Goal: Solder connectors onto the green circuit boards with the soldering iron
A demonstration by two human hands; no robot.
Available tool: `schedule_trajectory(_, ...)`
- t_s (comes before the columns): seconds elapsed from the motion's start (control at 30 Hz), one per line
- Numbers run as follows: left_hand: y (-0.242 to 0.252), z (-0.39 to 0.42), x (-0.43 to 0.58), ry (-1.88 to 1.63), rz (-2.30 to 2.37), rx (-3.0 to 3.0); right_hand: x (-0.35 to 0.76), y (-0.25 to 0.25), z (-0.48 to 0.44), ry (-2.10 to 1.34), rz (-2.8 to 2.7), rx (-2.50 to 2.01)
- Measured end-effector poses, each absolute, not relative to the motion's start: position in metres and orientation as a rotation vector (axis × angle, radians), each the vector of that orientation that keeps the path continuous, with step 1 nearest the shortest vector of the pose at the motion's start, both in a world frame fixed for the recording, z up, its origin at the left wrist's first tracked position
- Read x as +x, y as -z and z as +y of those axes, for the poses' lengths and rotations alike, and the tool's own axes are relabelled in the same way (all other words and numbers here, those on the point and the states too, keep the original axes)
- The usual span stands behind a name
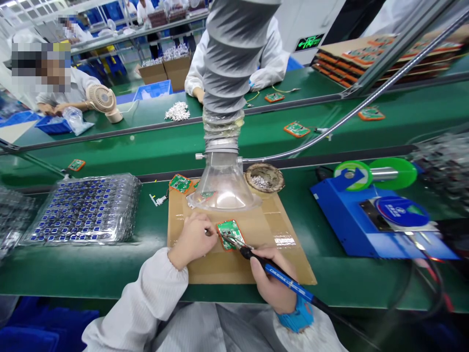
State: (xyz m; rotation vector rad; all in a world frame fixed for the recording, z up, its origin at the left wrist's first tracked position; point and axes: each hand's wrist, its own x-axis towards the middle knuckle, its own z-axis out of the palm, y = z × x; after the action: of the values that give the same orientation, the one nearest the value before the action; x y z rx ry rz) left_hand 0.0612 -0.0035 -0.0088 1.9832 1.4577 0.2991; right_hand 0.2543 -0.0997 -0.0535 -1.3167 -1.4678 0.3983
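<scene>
Plainly, the right hand [276,293] wraps its grip around a soldering iron [280,275] reaching from four o'clock over a circuit board [231,228] on cardboard [220,271]. At the board's nine o'clock, the left hand [192,240] pinches its fingertips together; whether that grip contains anything cannot be told.

Can't tell what, if anything, the left hand [194,239] is pinching, or whether the iron [286,278] actually touches the board [230,233]. Duct [236,58] runs off the top, hiding part of a person [273,56]. Trays [16,208] along the left edge of the worktop [84,268]? Blurry and cropped.
</scene>
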Motion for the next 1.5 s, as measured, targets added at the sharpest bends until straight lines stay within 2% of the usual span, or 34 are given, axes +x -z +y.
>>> schedule_trajectory(1.5,0.0149,-0.0061,0.0597,-0.348,1.453,2.045,0.2601,0.0596,-0.1032,-0.449,-1.312,-1.306)
